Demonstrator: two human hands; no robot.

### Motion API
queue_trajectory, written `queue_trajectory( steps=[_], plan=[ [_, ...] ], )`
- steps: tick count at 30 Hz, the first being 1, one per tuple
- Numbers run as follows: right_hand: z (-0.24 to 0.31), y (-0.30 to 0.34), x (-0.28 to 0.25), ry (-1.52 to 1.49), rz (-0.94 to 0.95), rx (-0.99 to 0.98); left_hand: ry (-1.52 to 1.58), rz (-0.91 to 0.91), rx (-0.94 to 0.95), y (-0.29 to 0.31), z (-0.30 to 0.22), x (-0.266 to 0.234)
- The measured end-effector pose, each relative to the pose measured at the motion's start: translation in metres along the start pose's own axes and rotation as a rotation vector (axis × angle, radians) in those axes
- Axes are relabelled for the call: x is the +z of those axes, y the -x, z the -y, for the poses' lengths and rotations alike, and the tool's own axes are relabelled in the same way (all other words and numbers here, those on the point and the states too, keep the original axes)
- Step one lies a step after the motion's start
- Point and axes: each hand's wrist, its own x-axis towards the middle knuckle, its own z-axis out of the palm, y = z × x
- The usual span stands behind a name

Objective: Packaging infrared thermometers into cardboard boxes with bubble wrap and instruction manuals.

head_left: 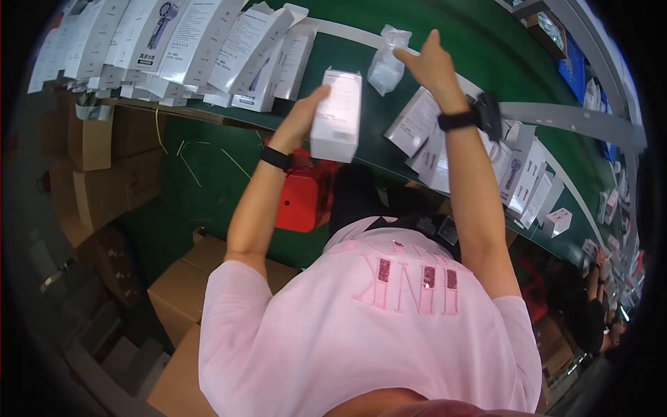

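My left hand (300,119) is closed around the side of a tall white box (338,115), held over the front edge of the green table. Small flaps stand up at the box's far end; its inside does not show. Right of that box, a clear plastic-wrapped item (389,61) lies on the table, its contents hard to make out. My right hand (432,68) hovers over the item's right side, thumb and forefinger spread. The thumb tip overlaps the wrapping; whether it touches, I cannot tell.
Several white printed boxes (191,45) stand packed along the table's left. Flat-lying cartons (417,121) and more boxes (521,174) line the right edge, beneath a grey metal bar (570,119). A red stool (300,198) and brown cardboard boxes (184,278) are below. Another person (583,313) is at far right.
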Motion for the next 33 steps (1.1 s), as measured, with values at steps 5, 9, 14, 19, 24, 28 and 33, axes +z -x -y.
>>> queue_trajectory(
  steps=[5,9,14,19,24,28,33],
  plan=[
    [-0.028,-0.067,0.121,0.037,-0.052,0.298,-0.289,-0.020,0.180,-0.051,0.051,-0.027],
    [-0.037,-0.081,0.139,0.230,-0.167,0.408,-0.479,-0.072,0.229,-0.061,0.060,-0.027],
    [0.003,-0.052,0.054,-0.117,-0.146,0.148,-0.804,-0.366,0.803,-0.003,0.019,0.029],
    [0.076,0.073,0.001,-0.097,-0.188,-0.200,-0.637,-0.040,1.006,0.040,-0.044,0.086],
    [0.097,0.143,-0.089,-0.245,-0.326,-0.210,0.042,0.439,0.562,0.073,-0.062,0.080],
    [0.088,0.149,-0.127,-0.111,-0.521,-0.555,-0.025,0.652,0.540,0.086,-0.058,0.074],
    [0.093,0.177,-0.131,0.041,-0.407,-0.775,0.410,0.803,-0.069,0.092,-0.047,0.077]
  ],
)
